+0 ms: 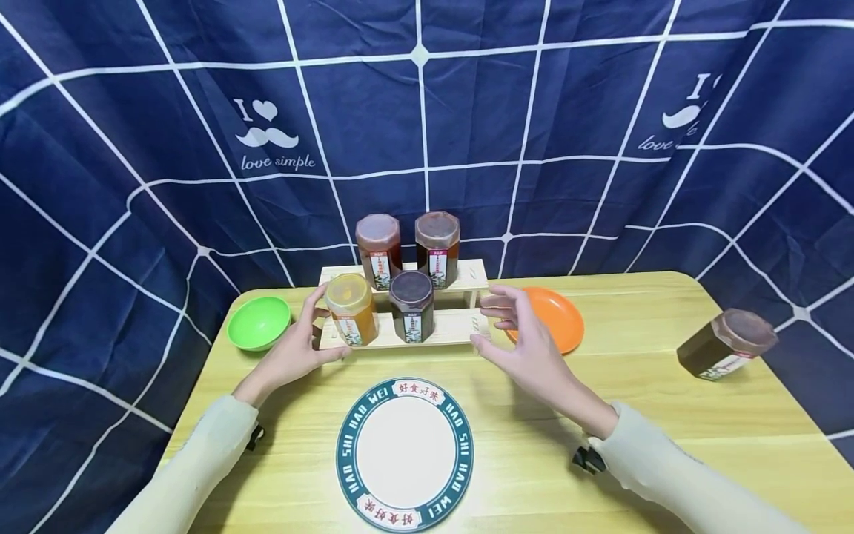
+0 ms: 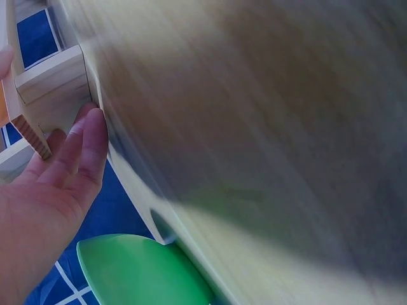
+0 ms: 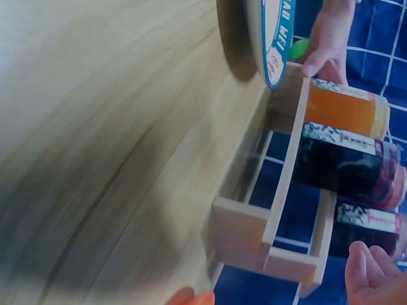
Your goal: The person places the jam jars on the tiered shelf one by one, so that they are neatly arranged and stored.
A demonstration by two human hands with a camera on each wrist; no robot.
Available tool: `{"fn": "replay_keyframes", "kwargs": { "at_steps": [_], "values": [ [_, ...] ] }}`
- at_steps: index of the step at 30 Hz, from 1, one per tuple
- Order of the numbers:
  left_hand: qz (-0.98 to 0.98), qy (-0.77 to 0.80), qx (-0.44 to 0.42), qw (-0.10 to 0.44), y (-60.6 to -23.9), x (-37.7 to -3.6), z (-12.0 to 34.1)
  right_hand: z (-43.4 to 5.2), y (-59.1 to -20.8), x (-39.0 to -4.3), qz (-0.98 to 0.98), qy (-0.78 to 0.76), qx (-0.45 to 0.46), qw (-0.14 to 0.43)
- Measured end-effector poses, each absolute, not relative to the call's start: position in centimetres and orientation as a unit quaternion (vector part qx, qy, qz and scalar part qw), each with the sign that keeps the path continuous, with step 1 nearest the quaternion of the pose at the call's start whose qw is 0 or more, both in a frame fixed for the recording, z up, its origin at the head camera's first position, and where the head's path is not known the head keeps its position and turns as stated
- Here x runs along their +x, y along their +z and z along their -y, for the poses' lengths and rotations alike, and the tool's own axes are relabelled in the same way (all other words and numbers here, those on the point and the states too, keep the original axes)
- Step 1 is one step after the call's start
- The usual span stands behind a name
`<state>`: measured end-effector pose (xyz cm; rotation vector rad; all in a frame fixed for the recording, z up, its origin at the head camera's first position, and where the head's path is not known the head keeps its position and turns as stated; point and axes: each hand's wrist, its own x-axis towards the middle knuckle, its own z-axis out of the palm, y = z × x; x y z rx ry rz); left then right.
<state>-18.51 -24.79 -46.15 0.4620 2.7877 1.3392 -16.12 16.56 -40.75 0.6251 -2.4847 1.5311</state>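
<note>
A two-step wooden rack (image 1: 457,326) stands at the back of the table. On its lower step are a yellow-orange jar (image 1: 356,319) and a dark jar (image 1: 412,308). Its upper step carries a reddish jar (image 1: 379,252) and a dark brown jar (image 1: 438,251). At the rack's left end my left hand (image 1: 293,348) holds the lower step, thumb in front and fingers (image 2: 89,146) against the side. My right hand (image 1: 523,341) hovers by the right end with loosely bent fingers, holding nothing. In the right wrist view, its fingertips (image 3: 359,257) appear apart from the rack.
A green bowl (image 1: 259,323) lies left of the rack, and an orange plate (image 1: 550,320) sits behind my right hand. In front is a round white plate with a teal rim (image 1: 347,445). Another dark jar (image 1: 723,345) stands far right. Blue checked cloth (image 1: 480,111) hangs behind the table.
</note>
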Motion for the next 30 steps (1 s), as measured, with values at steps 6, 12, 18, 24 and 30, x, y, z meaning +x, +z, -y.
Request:
{"fn": "replay_keyframes", "kwargs": {
  "at_steps": [6,12,18,24,30],
  "values": [
    [-0.89,0.431,0.146,0.012,-46.2,-18.5,24.8,-18.9,-40.2,-15.4,0.825,0.52,0.199,0.096],
    [-0.89,0.435,0.138,0.021,-46.2,-18.6,24.8,-21.5,-39.9,-14.9,0.827,0.511,0.2,0.121],
    [-0.89,0.434,0.138,0.024,-46.3,-18.6,24.7,-24.3,-39.3,-13.8,0.826,0.512,0.205,0.122],
    [-0.889,0.436,0.136,0.025,-46.4,-18.6,24.6,-27.0,-38.8,-12.8,0.828,0.507,0.202,0.128],
    [-0.89,0.433,0.142,0.018,-46.3,-18.6,24.7,-30.7,-38.3,-12.4,0.83,0.482,0.234,0.154]
  ]
}}
